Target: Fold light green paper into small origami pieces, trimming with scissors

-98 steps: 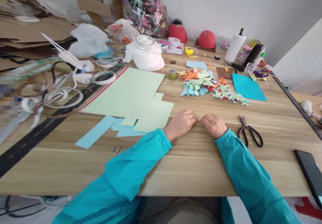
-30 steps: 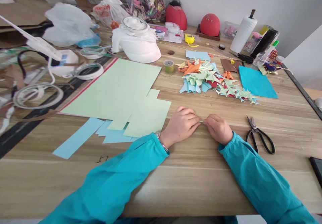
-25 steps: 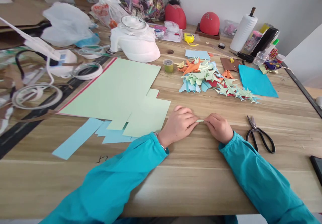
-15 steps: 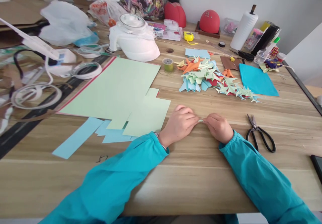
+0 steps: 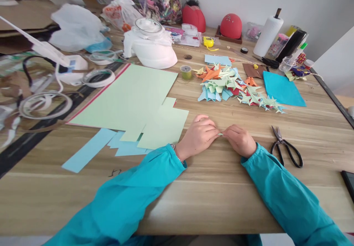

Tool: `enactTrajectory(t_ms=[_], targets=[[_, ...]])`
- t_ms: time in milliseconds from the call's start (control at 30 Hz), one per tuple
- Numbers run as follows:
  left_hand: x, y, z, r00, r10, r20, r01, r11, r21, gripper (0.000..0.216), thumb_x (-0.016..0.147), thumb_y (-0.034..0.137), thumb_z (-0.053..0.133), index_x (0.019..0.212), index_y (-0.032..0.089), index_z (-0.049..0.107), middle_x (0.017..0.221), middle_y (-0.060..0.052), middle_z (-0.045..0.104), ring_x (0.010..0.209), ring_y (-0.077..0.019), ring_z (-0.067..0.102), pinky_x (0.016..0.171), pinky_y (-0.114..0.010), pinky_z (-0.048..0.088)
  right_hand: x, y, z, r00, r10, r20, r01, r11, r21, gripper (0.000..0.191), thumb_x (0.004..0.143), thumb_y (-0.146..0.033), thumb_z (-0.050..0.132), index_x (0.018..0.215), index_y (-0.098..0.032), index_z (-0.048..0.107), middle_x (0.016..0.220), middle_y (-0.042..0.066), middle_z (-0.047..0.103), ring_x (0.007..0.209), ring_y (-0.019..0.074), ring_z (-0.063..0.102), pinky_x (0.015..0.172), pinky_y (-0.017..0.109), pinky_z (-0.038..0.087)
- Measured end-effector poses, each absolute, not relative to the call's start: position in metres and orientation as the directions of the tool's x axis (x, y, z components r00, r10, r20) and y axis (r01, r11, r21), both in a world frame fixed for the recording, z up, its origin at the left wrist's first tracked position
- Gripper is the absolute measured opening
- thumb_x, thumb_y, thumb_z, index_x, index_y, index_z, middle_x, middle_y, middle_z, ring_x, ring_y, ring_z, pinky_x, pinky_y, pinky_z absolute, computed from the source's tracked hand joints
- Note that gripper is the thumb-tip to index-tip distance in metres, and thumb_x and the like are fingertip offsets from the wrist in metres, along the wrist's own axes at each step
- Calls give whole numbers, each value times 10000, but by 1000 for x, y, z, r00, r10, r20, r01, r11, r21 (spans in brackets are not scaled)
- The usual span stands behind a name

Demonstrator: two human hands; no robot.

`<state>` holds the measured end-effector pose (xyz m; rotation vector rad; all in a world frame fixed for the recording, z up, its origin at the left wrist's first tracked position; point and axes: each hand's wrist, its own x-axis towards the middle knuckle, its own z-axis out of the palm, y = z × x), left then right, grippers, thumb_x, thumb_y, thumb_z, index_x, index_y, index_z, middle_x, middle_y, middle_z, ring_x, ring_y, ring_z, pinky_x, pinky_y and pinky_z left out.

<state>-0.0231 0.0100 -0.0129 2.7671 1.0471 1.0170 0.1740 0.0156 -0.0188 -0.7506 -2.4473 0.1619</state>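
My left hand [image 5: 197, 137] and my right hand [image 5: 240, 139] rest on the wooden table [image 5: 210, 198], fingertips meeting. Both pinch a small folded piece of light green paper [image 5: 220, 134], of which only a sliver shows between the fingers. Both sleeves are teal. A light green sheet [image 5: 163, 127] lies just left of my left hand. Black scissors [image 5: 286, 150] lie to the right of my right hand.
A pile of folded paper shapes [image 5: 232, 87] sits beyond the hands, with a teal sheet [image 5: 282, 89] to its right. Large green paper [image 5: 127, 98] and blue strips [image 5: 88, 150] lie left. Tape rolls, a white container, bags and bottles crowd the back. A phone [image 5: 349, 183] lies at the right edge.
The hands have stayed together on the small green paper, with only slight finger shifts. The view has drifted a little.
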Motion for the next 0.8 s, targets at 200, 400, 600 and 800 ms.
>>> enactTrajectory(t_ms=[200,400,600,800], targets=[[-27,11,-14,487,654,578,576,-738,350,160,832,303,574,918,206,669,846,-21,714,864,-164,608,929,-395,320,177,15,-19,-653,566,504,478,824,-305,208,914,-188,421,814,-164,601,725,82,618,719,180,550,644,295,465],[-28,13,-15,469,667,579,550,-733,399,124,809,294,605,864,213,680,868,-8,721,843,-157,614,939,-389,311,177,15,-21,-636,551,541,501,827,-253,185,897,-185,452,798,-158,606,713,81,640,695,182,562,647,305,453],[-29,13,-15,498,648,576,550,-750,368,153,843,287,556,798,207,678,754,-4,702,809,-155,588,919,-381,327,175,12,-15,-631,557,540,530,818,-224,135,874,-229,507,877,-137,604,797,100,666,748,199,589,680,329,443],[-26,10,-15,556,637,533,538,-765,353,190,867,249,513,784,191,672,716,-9,675,770,-143,583,921,-386,327,169,11,-15,-678,493,546,512,849,-131,157,885,-253,518,843,-136,614,714,71,656,684,176,584,658,303,420]])
